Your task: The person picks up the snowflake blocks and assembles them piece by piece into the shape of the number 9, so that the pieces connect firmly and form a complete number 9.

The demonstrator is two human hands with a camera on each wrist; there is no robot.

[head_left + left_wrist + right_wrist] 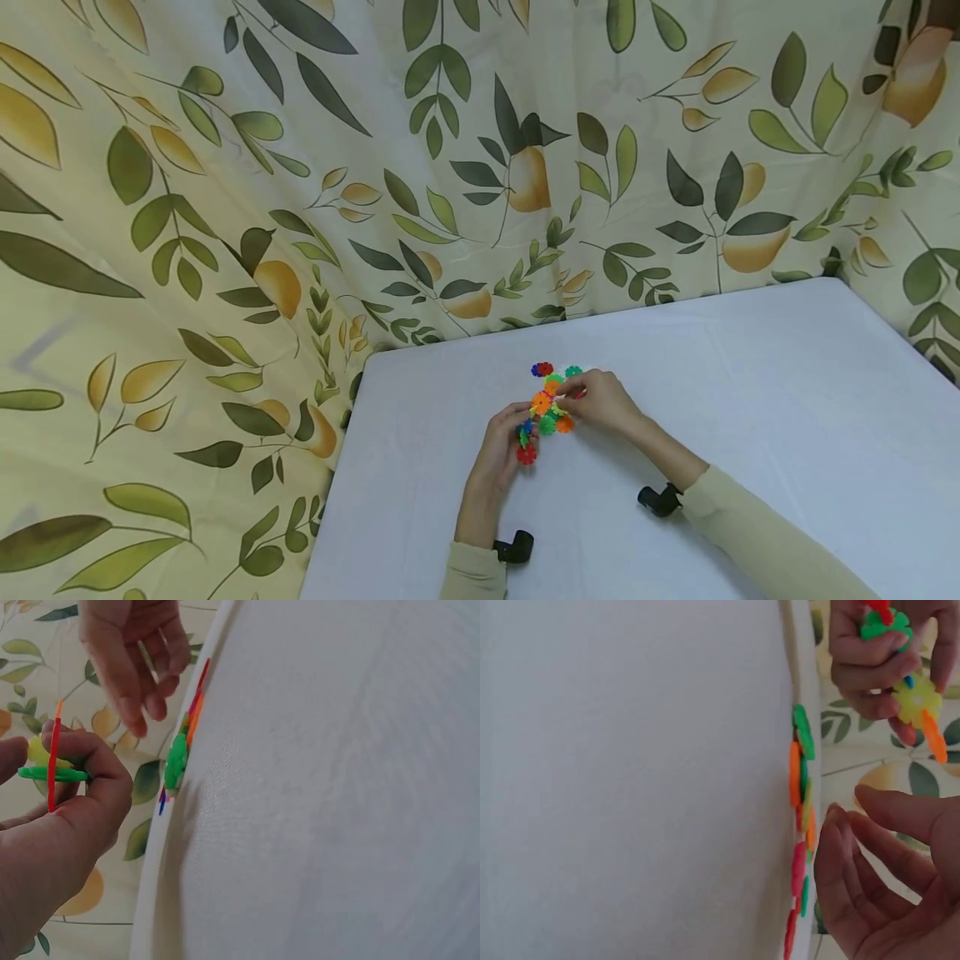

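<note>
My left hand (497, 454) grips a small chain of plastic snowflake discs (917, 701) joined at their slots. Red, green, blue, yellow and orange ones show in it, partly hidden by the fingers. The same left hand (75, 832) pinches them between thumb and fingers in the left wrist view. Close by on the right, my right hand (603, 404) hovers over loose snowflake discs (547, 425) on the table. In the right wrist view, that right hand (896, 877) has loosely bent fingers, thumb apart from them, and nothing between.
A white cloth covers the table (720, 392). The loose discs lie in a small cluster, with a blue and red pair (542, 368) at its far side. Behind and left of the table hangs a leaf-and-fruit patterned curtain (360, 167).
</note>
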